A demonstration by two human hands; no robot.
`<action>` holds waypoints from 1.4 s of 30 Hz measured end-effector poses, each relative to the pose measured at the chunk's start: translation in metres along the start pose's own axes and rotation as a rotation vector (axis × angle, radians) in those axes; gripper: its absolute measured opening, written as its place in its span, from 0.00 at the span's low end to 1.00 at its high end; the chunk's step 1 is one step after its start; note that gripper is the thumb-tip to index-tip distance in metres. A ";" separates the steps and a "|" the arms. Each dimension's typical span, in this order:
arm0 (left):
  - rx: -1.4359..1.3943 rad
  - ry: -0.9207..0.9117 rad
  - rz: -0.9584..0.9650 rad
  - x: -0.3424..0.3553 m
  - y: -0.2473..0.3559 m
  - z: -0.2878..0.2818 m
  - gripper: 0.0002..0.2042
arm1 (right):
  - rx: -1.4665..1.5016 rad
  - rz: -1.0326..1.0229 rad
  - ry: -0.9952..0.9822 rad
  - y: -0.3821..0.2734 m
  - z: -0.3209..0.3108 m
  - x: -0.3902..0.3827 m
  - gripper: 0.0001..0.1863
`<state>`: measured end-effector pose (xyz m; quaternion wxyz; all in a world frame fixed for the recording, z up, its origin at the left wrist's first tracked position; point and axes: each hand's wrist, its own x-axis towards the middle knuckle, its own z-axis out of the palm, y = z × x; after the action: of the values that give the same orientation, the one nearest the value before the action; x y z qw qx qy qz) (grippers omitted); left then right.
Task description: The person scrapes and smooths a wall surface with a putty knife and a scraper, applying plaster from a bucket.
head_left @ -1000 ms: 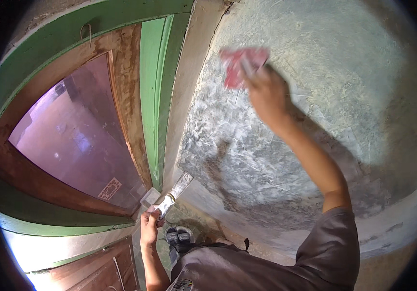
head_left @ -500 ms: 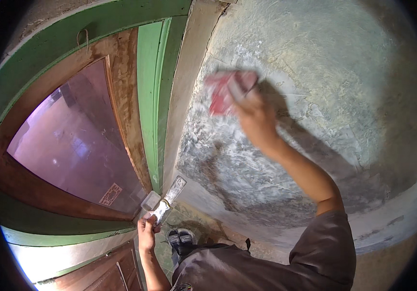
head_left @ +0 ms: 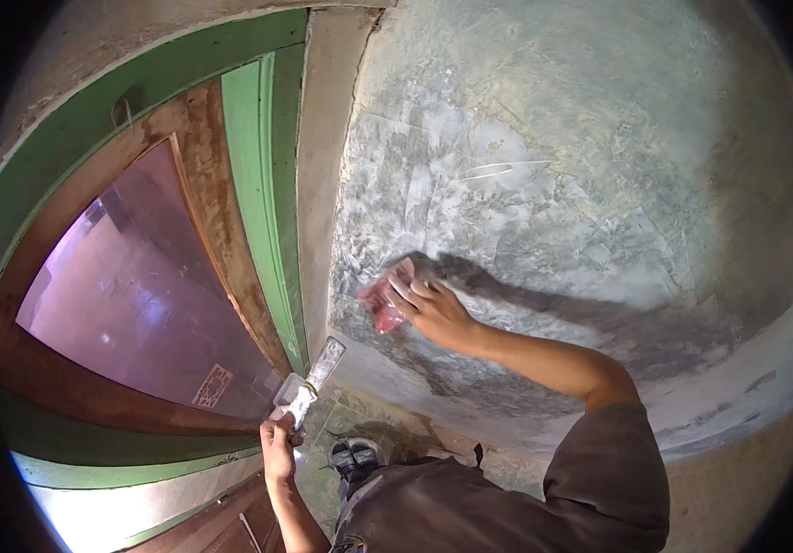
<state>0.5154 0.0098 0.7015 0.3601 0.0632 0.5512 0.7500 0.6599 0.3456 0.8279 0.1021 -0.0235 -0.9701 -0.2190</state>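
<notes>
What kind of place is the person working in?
Probably a house being fixed up: a rough grey plastered wall, a green-framed window, the right hand pressing pink sandpaper against it, and the left hand holding a putty knife.

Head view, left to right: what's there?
Tinted window pane → brown wooden frame → green frame → left hand holding putty knives → pink sanding pad → right hand → plastered wall

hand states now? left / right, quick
Left hand: closed around the handle of a putty knife, held low.
Right hand: fingers pressing a pink piece of sandpaper flat against the grey wall.
</notes>
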 end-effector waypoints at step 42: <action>0.145 -0.205 -0.009 0.001 0.008 0.073 0.18 | -0.191 0.810 0.729 0.087 -0.098 -0.058 0.35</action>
<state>0.5469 0.0660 0.7364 0.4123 0.1629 0.5647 0.6962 0.7428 0.3819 0.9386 0.5049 -0.3264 -0.7611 -0.2433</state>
